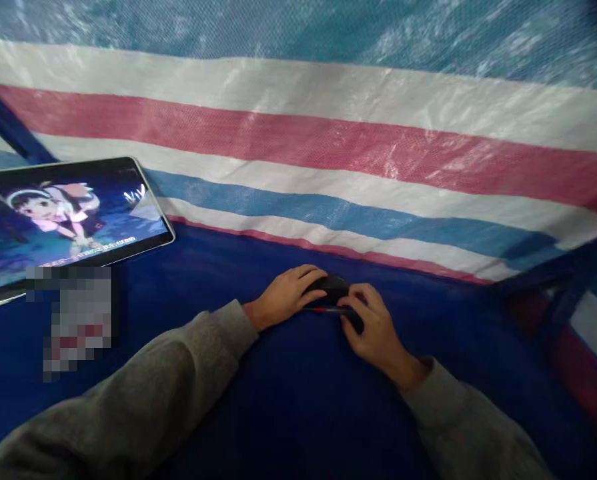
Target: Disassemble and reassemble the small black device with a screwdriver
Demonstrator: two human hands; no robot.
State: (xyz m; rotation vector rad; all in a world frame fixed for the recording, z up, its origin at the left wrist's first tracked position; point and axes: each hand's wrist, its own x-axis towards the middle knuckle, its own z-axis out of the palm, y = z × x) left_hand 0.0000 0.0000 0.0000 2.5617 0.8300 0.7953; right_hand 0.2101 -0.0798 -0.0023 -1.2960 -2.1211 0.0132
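A black rounded object (331, 287), shaped like a computer mouse, sits on the dark blue surface (288, 387) between my hands. A thin red line shows along its near edge. My left hand (297, 293) grips its left end with fingers curled over it. At the right end, my right hand (371, 325) is closed on it, thumb below and fingers above. The dark part (357, 323) under my right fingers is partly hidden; I cannot tell whether it is a separate piece.
To the left, a tablet (73, 220) leans with an animated picture on its screen. In front of it lies a blurred-out item (82, 320). Striped plastic sheeting (298, 140) hangs behind the surface. Blue frame bars stand at the left (11, 123) and right (553, 270).
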